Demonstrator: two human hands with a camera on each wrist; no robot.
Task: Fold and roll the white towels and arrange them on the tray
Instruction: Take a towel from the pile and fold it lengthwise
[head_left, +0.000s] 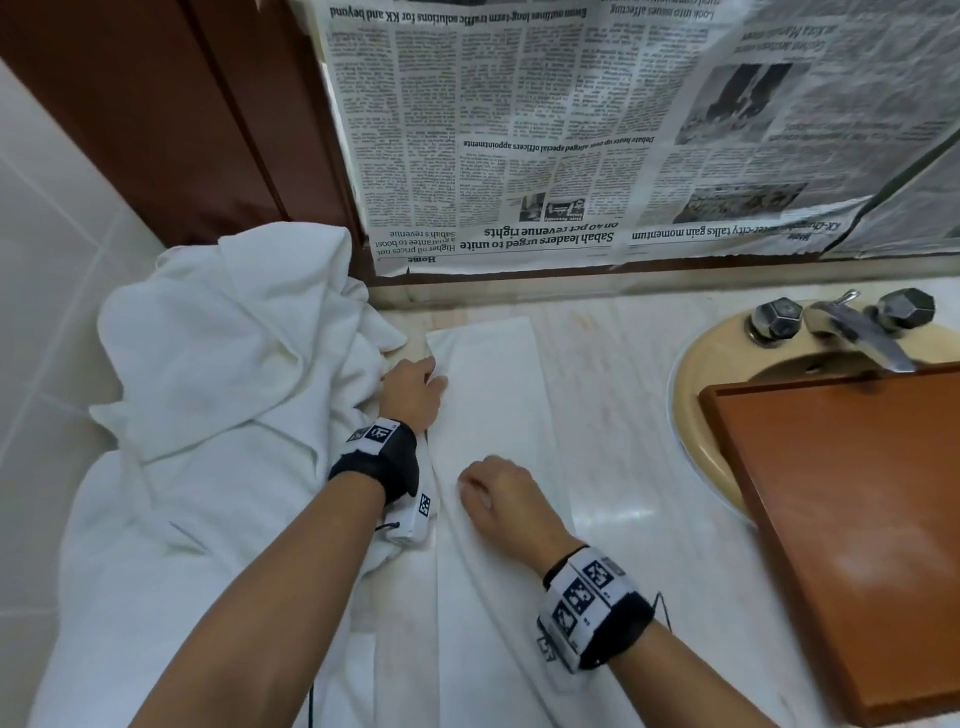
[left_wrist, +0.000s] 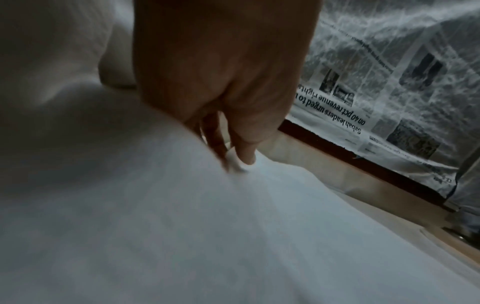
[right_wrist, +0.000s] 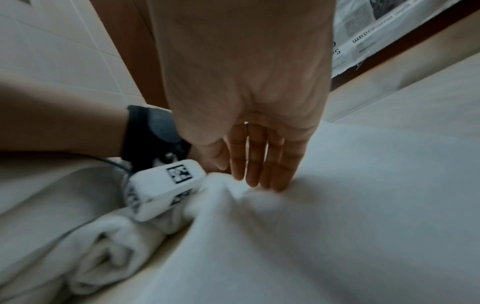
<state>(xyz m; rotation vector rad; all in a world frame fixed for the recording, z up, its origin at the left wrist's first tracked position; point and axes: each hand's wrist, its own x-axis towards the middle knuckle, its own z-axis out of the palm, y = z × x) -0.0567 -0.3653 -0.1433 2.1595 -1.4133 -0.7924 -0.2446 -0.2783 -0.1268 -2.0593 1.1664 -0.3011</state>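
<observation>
From the head camera, a white towel (head_left: 498, 415) lies flat as a long strip on the pale counter (head_left: 623, 415), running from the near edge toward the back wall. The left hand (head_left: 413, 392) rests at the towel's left edge, further back; how its fingers lie is hard to tell from here. The right hand (head_left: 498, 501) sits nearer, on the middle of the strip, fingers bent down onto the cloth. A loose heap of towels (head_left: 218, 374) is piled just left of the left hand, touching the strip. The wooden tray (head_left: 857, 519) stands to the right, lying partly over the sink (head_left: 691, 374), well apart from both hands and with nothing on it. A tap (head_left: 852, 325) sits behind the tray, and sheets of newspaper (head_left: 571, 130) cover the wall above the counter.

From the left wrist, the left hand (left_wrist: 221, 72) has its thumb and fingers (left_wrist: 245, 152) closed narrowly, pinching a small fold of the towel (left_wrist: 207, 226) at its edge. The newspaper (left_wrist: 389, 102) shows behind.

From the right wrist, the right hand (right_wrist: 246, 82) has its fingers (right_wrist: 259, 160) straight and close together, tips pressing down on the towel (right_wrist: 337, 216), which bunches in a ridge before them. The left wrist's band is just beside it.
</observation>
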